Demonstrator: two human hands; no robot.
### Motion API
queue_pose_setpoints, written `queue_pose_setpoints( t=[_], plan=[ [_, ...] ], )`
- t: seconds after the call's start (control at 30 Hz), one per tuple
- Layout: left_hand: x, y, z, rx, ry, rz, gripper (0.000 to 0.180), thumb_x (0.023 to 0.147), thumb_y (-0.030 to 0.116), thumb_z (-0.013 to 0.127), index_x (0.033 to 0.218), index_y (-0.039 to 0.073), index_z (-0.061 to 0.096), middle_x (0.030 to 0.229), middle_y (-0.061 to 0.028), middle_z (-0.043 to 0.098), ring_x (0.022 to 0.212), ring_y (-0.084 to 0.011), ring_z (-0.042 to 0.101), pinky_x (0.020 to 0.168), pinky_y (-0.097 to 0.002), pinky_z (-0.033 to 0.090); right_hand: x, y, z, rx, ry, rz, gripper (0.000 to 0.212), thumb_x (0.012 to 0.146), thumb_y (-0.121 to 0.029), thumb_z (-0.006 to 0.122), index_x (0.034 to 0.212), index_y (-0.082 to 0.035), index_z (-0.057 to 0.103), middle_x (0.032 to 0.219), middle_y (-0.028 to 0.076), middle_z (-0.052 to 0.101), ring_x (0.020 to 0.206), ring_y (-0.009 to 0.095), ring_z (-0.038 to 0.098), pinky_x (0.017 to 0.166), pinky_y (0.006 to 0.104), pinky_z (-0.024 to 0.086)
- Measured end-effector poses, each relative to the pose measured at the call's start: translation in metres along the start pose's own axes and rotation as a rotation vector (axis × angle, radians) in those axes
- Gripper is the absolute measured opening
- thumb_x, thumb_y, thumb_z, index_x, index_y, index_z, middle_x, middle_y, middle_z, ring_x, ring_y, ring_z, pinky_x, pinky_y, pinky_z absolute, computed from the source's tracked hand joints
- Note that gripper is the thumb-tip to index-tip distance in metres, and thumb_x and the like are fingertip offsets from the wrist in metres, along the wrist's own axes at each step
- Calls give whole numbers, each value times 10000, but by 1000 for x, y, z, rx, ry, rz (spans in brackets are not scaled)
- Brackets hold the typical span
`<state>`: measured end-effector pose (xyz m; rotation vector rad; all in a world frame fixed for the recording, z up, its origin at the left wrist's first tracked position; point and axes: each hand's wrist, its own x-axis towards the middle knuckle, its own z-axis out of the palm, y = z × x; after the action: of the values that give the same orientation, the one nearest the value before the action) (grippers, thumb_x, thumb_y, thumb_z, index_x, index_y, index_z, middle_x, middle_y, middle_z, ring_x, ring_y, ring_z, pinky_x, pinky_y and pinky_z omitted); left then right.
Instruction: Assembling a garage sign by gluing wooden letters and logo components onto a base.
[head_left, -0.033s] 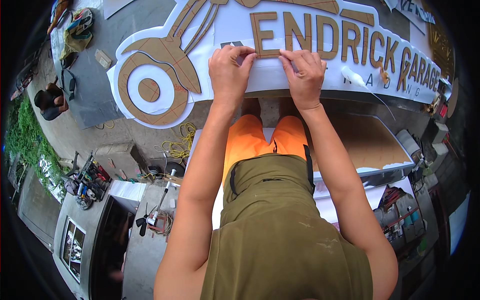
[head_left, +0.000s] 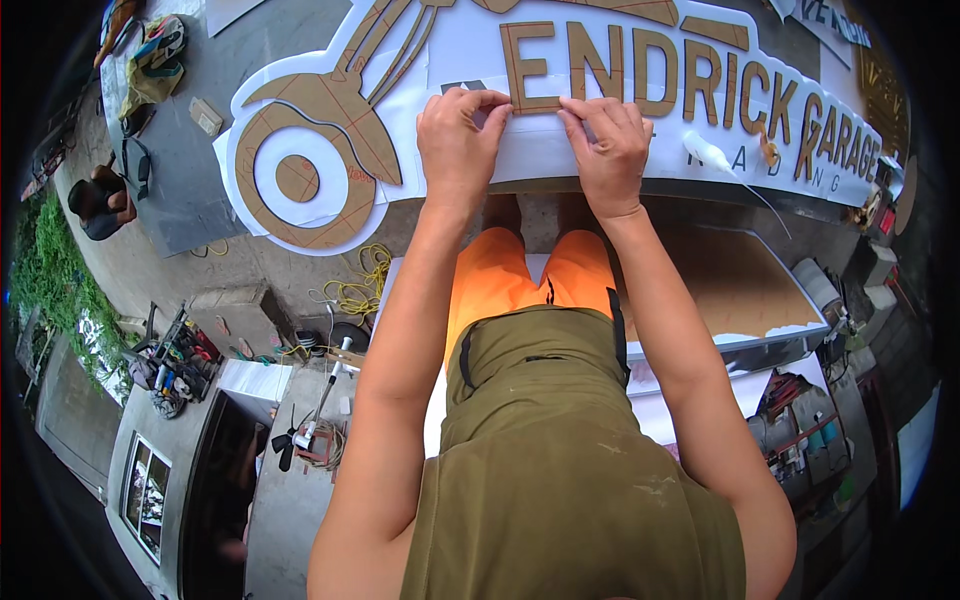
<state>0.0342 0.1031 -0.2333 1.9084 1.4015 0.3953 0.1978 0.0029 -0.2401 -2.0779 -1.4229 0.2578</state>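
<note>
A large white sign board (head_left: 480, 160) with a curved outline lies in front of me, bearing brown cut-out letters and shapes. At its middle, my left hand (head_left: 460, 145) pinches thumb and forefinger together at the lower left corner of a brown letter (head_left: 517, 65). My right hand (head_left: 608, 150) pinches near the right end of that letter's bottom bar, its other fingers curled. The letter lies flat on the board. To the right of my right hand rests a white bottle (head_left: 708, 152) with a long thin spout.
On the board's left is a brown wheel-shaped cut-out (head_left: 255, 200). More brown letters (head_left: 650, 75) run to the right. Behind my legs stands a shallow box-like panel (head_left: 720, 280). A yellow cord (head_left: 365, 285) lies on the floor. Another person (head_left: 100, 203) sits at the far left.
</note>
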Motion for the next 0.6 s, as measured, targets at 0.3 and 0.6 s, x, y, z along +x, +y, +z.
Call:
queue_pose_setpoints(
  t=[0.3,0.6],
  plan=[
    [4,-1,0,-2,-16,-13,74,835,197,818,888,147,829,837,-40,702,850,-242,659,823,-398,494,0,1,1,-7,13,5,172,833,-154,842,999,-174,802,898,-46,713,853,167,606,794,338,390],
    [3,-1,2,-6,-3,-25,77,822,199,825,874,142,830,835,-41,721,841,-242,669,818,-400,503,-1,2,2,-1,24,-8,159,835,-165,842,991,-179,811,890,-52,713,855,163,605,794,339,383]
  ],
)
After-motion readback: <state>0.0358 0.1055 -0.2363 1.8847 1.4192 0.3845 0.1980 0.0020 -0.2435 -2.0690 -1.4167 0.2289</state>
